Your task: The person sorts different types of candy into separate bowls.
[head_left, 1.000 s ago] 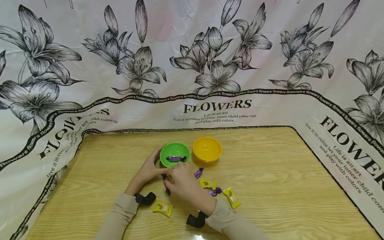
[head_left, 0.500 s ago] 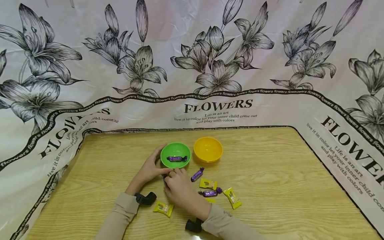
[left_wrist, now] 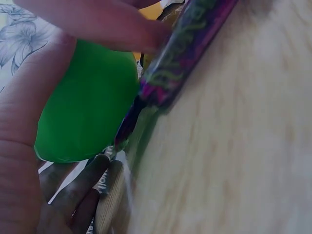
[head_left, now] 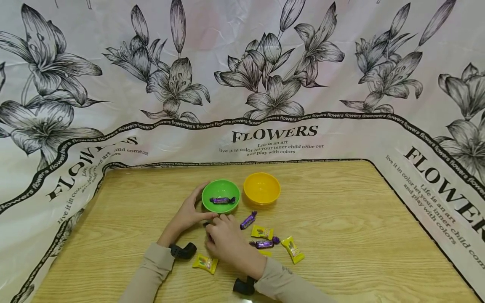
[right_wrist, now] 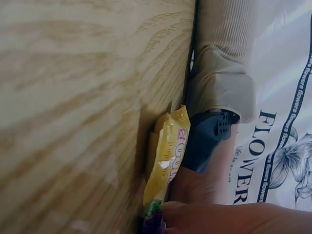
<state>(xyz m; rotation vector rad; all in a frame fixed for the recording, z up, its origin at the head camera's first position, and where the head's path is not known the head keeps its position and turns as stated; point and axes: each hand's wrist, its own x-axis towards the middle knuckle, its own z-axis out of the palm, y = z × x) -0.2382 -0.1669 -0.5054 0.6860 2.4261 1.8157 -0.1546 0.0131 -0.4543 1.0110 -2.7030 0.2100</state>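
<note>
While right grip pinches candy, left holds bowl.

Glossy, smooth plastic green bowl

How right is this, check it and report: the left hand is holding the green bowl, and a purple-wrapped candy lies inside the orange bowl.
Wrong bowl: the purple-wrapped candy lies inside the green bowl, not the orange bowl, as the head view shows. The left hand is indeed holding the green bowl.
</note>
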